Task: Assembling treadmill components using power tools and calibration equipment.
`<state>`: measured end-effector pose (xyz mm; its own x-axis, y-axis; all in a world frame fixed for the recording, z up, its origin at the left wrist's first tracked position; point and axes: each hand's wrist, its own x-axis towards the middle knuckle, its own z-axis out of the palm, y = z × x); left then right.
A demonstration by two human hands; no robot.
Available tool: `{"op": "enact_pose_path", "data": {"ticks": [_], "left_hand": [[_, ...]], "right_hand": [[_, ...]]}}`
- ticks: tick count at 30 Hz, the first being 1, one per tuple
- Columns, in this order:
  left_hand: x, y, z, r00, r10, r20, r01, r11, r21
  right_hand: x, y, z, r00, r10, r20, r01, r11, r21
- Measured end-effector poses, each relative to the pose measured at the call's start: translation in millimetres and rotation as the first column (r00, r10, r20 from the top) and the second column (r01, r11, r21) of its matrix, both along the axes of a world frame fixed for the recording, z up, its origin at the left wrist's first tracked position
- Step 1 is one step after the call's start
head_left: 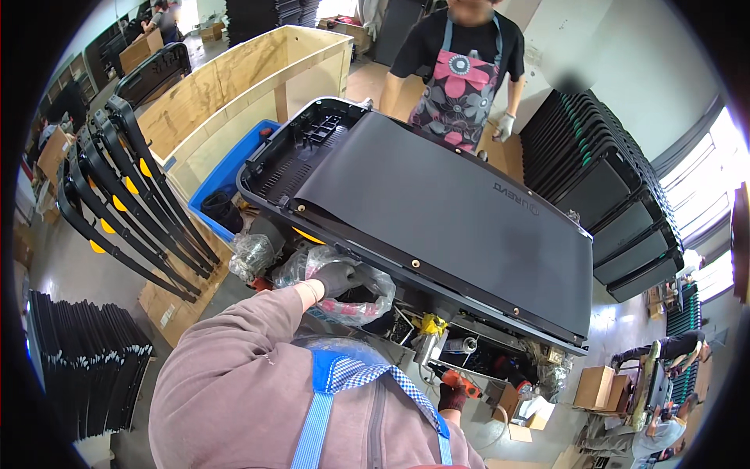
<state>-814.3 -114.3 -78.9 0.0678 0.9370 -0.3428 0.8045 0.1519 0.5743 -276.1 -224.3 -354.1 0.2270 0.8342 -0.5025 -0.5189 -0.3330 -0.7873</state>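
Head view: the treadmill deck (266,173) with its black running belt (437,211) lies just ahead of the person, beyond both hands, its long axis slanting from upper left to lower right. The left hand (336,280), in a dark glove, is the nearer one, just beside the deck's near long edge and toward its left half; it dips into the mouth of a clear plastic bag (379,301), and whether its fingers are spread or pinching something there I cannot tell. The right hand (451,399) is lower and farther right, well apart from the left, apparently closed round an orange power tool (462,381). A brass-coloured screw head (416,264) shows on that near edge, right of the left hand; a co-worker (457,94) stands across the deck
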Motion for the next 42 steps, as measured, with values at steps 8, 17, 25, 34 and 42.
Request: {"op": "enact_pose_path", "data": {"ticks": [8,17,25,34,42], "left_hand": [[-1,-3,-2,0.986,-0.083,-0.144,0.08,0.996,-0.028],[-16,6,-10,0.975,-0.185,-0.119,0.194,0.979,0.061],[-8,3,-3,0.954,-0.112,-0.279,0.125,0.992,0.029],[0,-6,-4,0.917,0.032,0.398,0.008,0.995,-0.097],[47,-16,1,-0.76,0.34,0.554,0.157,0.923,-0.352]], "right_hand": [[-30,-61,104,0.9,-0.155,-0.406,0.191,0.98,0.051],[-20,-40,229,0.839,0.213,-0.5,0.164,0.777,0.607],[-20,-14,373,0.847,-0.078,-0.526,0.461,0.6,0.653],[14,29,463,0.971,-0.035,-0.237,0.236,0.314,0.92],[95,70,476,0.904,0.412,-0.111,0.009,0.243,0.97]]}}
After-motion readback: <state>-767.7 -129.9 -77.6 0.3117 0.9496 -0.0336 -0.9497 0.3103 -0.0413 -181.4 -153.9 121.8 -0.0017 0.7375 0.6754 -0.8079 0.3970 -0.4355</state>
